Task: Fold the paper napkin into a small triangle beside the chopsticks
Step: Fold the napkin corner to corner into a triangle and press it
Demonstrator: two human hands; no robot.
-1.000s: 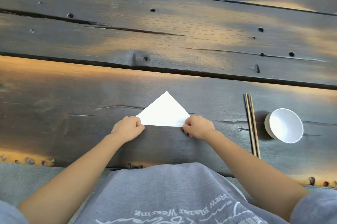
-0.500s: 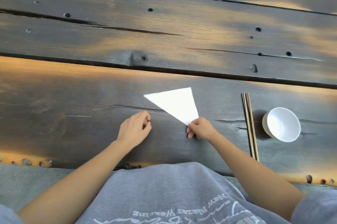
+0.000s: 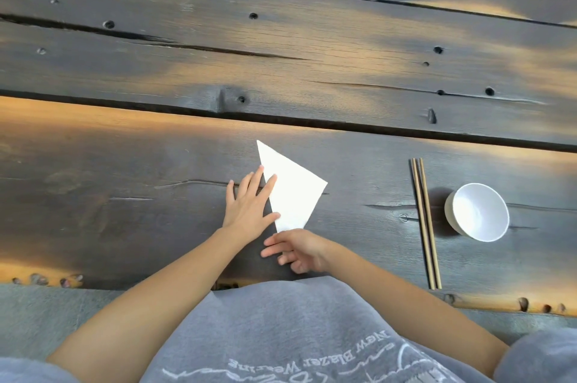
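Note:
The white paper napkin (image 3: 292, 192) lies flat on the dark wooden table (image 3: 125, 170) as a folded triangle, one tip pointing away from me and one toward me. My left hand (image 3: 249, 204) rests flat with fingers spread along the napkin's left edge, its fingertips and thumb touching the paper. My right hand (image 3: 296, 250) hovers just below the napkin's near tip, fingers loosely curled and holding nothing. The pair of chopsticks (image 3: 426, 223) lies to the right, pointing away from me, a hand's width or more from the napkin.
A white bowl (image 3: 477, 211) stands just right of the chopsticks. The table's near edge (image 3: 499, 304) runs right in front of my grey shirt. A deep gap between planks (image 3: 281, 120) crosses the table beyond the napkin.
The napkin has turned clockwise on the table. My left hand moved onto its left edge and pressed flat. My right hand let go of the near corner and drew back.

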